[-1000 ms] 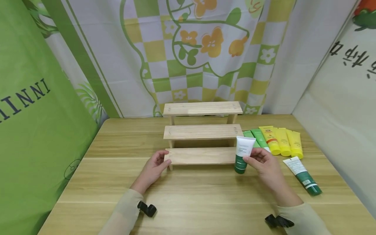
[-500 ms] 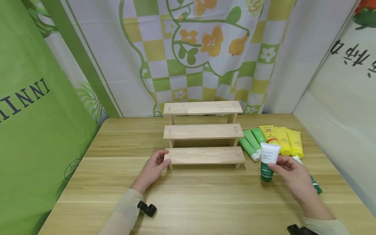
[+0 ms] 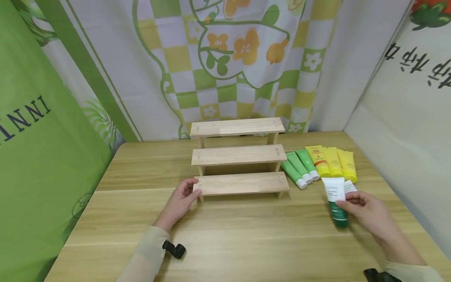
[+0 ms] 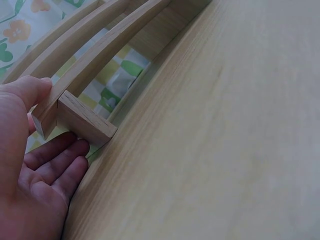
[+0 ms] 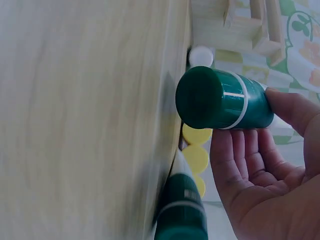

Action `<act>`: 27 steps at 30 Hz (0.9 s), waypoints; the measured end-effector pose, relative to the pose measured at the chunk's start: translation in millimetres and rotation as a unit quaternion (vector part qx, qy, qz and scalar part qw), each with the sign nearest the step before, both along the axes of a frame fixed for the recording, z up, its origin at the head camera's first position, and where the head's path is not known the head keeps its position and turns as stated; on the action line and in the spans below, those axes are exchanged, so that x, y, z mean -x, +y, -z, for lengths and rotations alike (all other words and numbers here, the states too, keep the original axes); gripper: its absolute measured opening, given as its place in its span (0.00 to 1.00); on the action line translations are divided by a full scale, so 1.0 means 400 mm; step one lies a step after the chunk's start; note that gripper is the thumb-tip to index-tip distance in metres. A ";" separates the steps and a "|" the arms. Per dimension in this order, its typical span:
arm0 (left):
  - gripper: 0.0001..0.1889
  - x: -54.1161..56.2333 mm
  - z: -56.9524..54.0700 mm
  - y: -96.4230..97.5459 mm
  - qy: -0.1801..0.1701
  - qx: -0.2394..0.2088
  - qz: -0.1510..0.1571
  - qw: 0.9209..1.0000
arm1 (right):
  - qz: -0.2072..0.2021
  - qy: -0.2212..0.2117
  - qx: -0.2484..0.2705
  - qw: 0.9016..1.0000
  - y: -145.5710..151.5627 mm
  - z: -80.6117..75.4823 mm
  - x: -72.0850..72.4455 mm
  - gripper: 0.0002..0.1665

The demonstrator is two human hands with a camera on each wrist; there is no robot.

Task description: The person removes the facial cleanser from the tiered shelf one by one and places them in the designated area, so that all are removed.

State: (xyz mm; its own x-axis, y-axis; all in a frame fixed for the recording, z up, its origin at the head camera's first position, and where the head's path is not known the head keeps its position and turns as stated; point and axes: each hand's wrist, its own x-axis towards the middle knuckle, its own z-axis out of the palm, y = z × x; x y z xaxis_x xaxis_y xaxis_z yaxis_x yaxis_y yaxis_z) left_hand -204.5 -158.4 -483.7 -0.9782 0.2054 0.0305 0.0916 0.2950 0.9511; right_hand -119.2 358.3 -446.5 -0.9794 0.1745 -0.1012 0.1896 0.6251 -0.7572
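Observation:
A wooden three-step rack [image 3: 241, 183] stands on the table. My left hand [image 3: 179, 203] holds the left end of its lowest step; in the left wrist view the thumb lies on the plank [image 4: 75, 67] and the other fingers curl beside the leg [image 4: 85, 120]. My right hand [image 3: 370, 213] pinches a white-and-green squeeze tube [image 3: 337, 201] between thumb and fingers, cap downward. The right wrist view shows its dark green cap [image 5: 200, 97] in front of the fingers. A second such tube [image 3: 349, 187] lies behind, mostly hidden by the held tube and hand.
Right of the rack lie several green tubes [image 3: 299, 166] with white caps, then yellow tubes [image 3: 332, 161] beside them. A patterned curtain [image 3: 239, 70] hangs behind the table [image 3: 225, 243], with a green cloth [image 3: 46, 164] on the left and a white one [image 3: 405, 129] on the right.
My right hand has carried the tube from in front of the rack's right end out to the right, uncovering the green tubes. The left hand stays on the rack; the head view has shifted slightly.

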 end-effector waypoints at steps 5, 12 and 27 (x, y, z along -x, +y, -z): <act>0.20 0.022 0.050 -0.014 0.006 -0.004 -0.010 1.000 | 0.000 -0.022 -0.032 0.999 0.009 -0.001 0.018 0.36; 0.19 0.023 0.054 -0.015 0.020 -0.006 -0.007 1.000 | 0.016 -0.063 -0.059 0.996 0.011 -0.004 0.035 0.43; 0.19 0.029 0.055 -0.011 0.012 -0.007 -0.010 1.000 | 0.069 0.014 0.019 0.997 -0.006 -0.006 0.019 0.27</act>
State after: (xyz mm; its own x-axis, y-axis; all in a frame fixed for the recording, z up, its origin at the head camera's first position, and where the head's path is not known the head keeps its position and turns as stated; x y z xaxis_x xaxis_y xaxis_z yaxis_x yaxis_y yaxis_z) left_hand -216.1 -163.0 -505.8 -0.9812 0.1845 0.0565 0.1084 0.2845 0.9525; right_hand -126.7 355.8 -444.1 -0.9488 0.3045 -0.0836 0.2505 0.5647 -0.7864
